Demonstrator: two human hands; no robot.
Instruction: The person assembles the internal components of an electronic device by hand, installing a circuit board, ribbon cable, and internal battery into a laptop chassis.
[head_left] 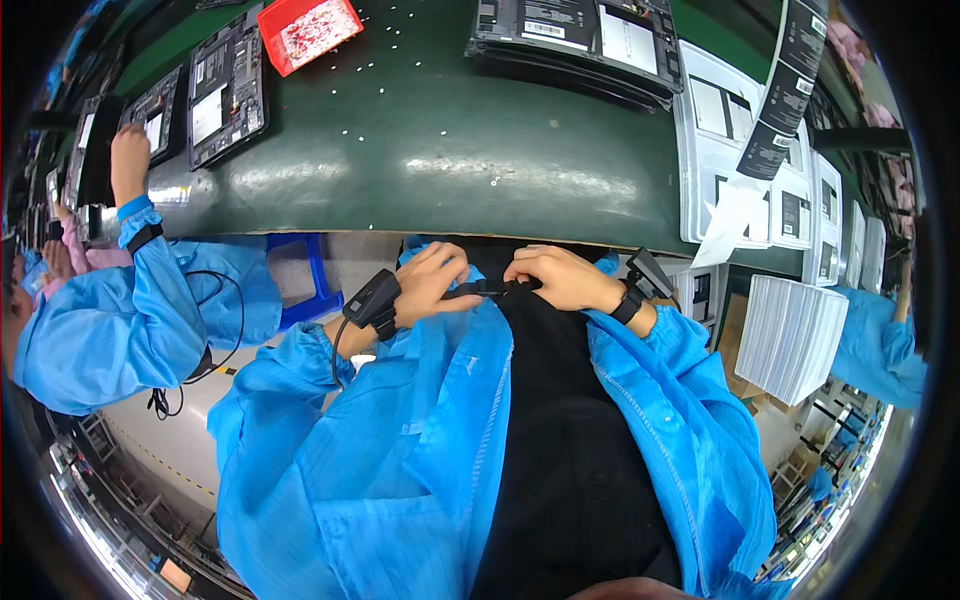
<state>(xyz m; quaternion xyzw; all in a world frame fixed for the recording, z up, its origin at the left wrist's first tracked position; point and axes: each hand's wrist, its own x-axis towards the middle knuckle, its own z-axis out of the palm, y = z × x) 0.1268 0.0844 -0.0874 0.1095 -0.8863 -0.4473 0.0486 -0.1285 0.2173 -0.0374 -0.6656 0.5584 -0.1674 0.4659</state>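
Both of my hands are at my waist, just below the near edge of the green table (400,205). Between the thumb and fingers of my left hand (428,284) runs a narrow black strip (466,290), in front of my blue coat (400,460). My right hand (565,278) is bent, its fingertips pinched together at the top of my black shirt front (575,450). Dark material shows at those fingertips, but against the black cloth I cannot make out what it is. Each wrist wears a black strapped device.
Opened black device panels (228,90) and a red tray (308,35) lie at far left. More panels (580,40) are stacked at far right, beside white trays (700,120) and a label strip (785,95). A co-worker in blue (120,310) works at left. White trays (790,335) stand stacked at right.
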